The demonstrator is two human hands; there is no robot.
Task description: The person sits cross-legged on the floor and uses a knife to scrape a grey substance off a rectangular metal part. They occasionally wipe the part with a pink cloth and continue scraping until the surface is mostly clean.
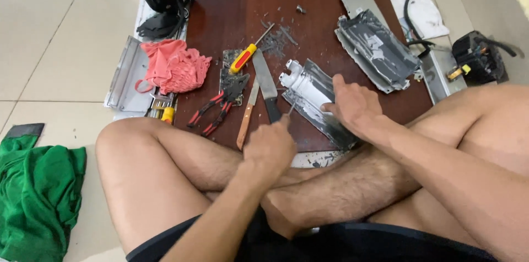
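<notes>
We're mid-prying: our left hand [270, 149] fists a thin tool against the metal casing [311, 99] near the board's [231, 14] front edge, right hand [352, 105] pressing it flat, fingers curled. Next calls for steady leverage.

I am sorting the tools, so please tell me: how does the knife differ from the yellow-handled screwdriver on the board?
The knife has a broad flat blade and a dark handle; the screwdriver has a thin round shaft and a yellow and red handle. The knife is longer. The knife lies nearly upright in the view; the screwdriver lies slanted. Both rest untouched on the brown board.
</notes>
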